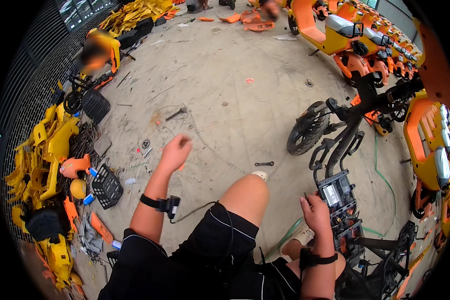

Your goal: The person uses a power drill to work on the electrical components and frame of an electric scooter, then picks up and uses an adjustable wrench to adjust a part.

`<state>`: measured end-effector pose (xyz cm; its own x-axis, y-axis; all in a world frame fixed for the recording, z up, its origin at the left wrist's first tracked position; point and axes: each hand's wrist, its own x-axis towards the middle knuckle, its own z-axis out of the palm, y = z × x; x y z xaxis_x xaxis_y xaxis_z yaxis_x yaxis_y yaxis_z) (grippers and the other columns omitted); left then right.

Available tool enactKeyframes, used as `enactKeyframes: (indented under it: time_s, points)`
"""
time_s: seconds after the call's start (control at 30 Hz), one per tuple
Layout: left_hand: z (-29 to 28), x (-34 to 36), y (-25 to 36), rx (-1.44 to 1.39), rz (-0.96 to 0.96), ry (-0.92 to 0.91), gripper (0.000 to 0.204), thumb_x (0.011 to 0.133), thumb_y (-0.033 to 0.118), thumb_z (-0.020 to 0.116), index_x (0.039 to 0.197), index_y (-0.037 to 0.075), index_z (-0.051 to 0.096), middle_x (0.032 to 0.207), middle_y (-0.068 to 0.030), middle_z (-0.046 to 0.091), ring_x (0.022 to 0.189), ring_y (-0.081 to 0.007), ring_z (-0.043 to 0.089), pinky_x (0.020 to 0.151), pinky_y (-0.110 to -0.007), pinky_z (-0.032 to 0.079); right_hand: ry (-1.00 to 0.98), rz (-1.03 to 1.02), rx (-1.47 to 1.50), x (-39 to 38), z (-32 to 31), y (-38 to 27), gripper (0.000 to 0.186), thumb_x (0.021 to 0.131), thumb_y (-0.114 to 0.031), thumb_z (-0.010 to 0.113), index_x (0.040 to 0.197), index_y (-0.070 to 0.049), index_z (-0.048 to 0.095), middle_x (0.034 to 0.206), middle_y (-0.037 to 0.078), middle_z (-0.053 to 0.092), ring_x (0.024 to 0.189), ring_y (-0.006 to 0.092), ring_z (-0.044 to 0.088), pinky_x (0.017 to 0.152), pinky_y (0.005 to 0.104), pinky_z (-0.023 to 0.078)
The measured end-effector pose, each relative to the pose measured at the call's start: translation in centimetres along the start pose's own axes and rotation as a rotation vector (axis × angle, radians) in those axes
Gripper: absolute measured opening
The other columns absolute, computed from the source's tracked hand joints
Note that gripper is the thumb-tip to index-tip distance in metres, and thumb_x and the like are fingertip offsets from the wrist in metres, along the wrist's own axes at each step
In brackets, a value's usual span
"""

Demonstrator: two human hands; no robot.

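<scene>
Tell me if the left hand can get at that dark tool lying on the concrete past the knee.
Probably not as things stand: the left hand hangs in the air left of the raised knee, the tool lies beyond it.
</scene>
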<state>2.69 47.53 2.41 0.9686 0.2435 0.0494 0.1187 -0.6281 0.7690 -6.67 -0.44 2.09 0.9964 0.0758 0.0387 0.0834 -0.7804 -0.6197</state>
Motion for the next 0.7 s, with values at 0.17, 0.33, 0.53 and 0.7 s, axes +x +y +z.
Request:
enactKeyframes:
  time_s: [0.17,0.33,0.53,0.7]
  points:
    - [-1.6,-3.4,-22.4,0.277,-0.39,-0.159,0.032,0.084,0.023,0.063,0.102,-0.003,0.068,0.089,-0.0165,0.074,0.08,-0.0265,0.072,0.073,-0.038,0.056,-0.001,-0.007,0.05,0.4,0.2,-0.1,0.03,0.095,-0.025,0.068,0.083,0.002,0.063,0.077,0.021,0.06,0.072,0.0413,0.059,0.063,0.0461,0.046]
    - [1.5,-6.9,-26.1,-0.056,-0.71,-0.155,0.027,0.084,0.019,0.058,0.095,-0.003,0.069,0.079,-0.0117,0.071,0.064,-0.0206,0.069,0.058,-0.035,0.054,0.023,-0.029,0.091,2.1,0.8,-0.3,0.03,0.093,-0.024,0.071,0.081,0.003,0.063,0.074,0.021,0.059,0.069,0.04,0.057,0.062,0.0441,0.045]
    - [1.1,-3.4,-29.8,-0.021,-0.546,0.033,0.026,0.092,0.022,0.06,0.096,-0.002,0.07,0.078,-0.0109,0.072,0.066,-0.0197,0.069,0.064,-0.035,0.055,-0.063,0.003,0.027,4.1,2.5,2.0,0.034,0.093,-0.025,0.072,0.078,0.004,0.059,0.072,0.022,0.058,0.066,0.0409,0.056,0.061,0.044,0.045]
    - [-7.7,6.4,-31.9,0.105,-0.425,-0.001,0.031,0.093,0.028,0.06,0.102,0.0,0.07,0.08,-0.0098,0.073,0.069,-0.0187,0.07,0.064,-0.035,0.054,-0.254,0.129,-0.069,7.1,5.3,4.4,0.04,0.097,-0.032,0.065,0.079,0.003,0.059,0.076,0.025,0.06,0.072,0.0445,0.06,0.064,0.0484,0.046]
